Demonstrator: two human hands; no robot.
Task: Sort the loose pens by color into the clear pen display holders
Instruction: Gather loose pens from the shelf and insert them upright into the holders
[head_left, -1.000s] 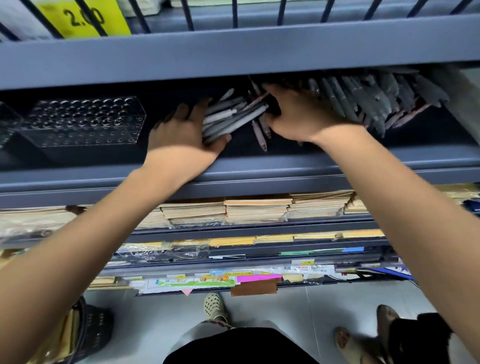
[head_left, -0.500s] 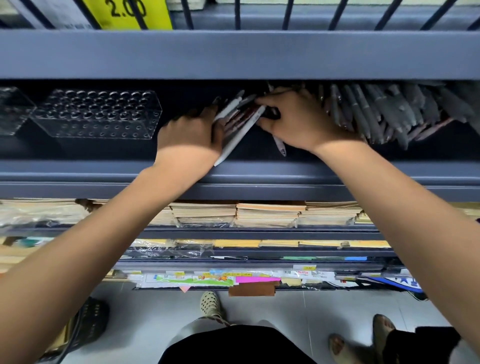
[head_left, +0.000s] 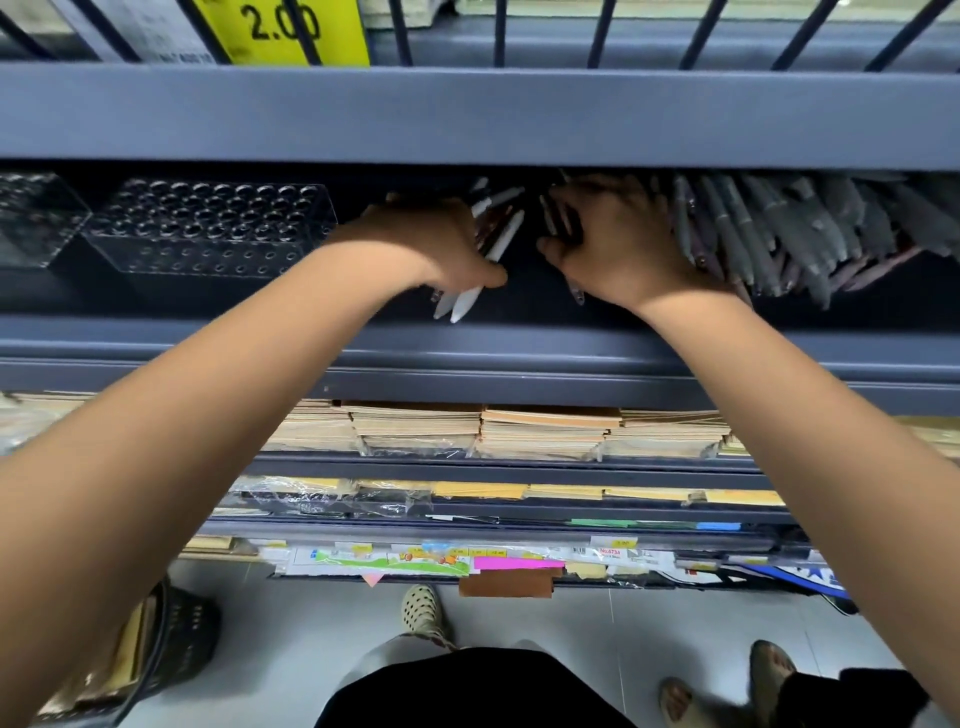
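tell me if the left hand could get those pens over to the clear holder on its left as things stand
Probably yes. The left hand grips a bunch of pens, and the shelf between it and the clear holder looks bare.

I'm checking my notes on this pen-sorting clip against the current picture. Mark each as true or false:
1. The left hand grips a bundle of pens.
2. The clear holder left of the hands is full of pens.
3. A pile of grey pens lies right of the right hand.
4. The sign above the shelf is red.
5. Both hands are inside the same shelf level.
1. True: the left hand is closed around a bundle of pens, white tips poking out below.
2. False: the clear holder shows only empty holes.
3. True: the grey pens are heaped beside the right hand.
4. False: the sign is yellow.
5. True.
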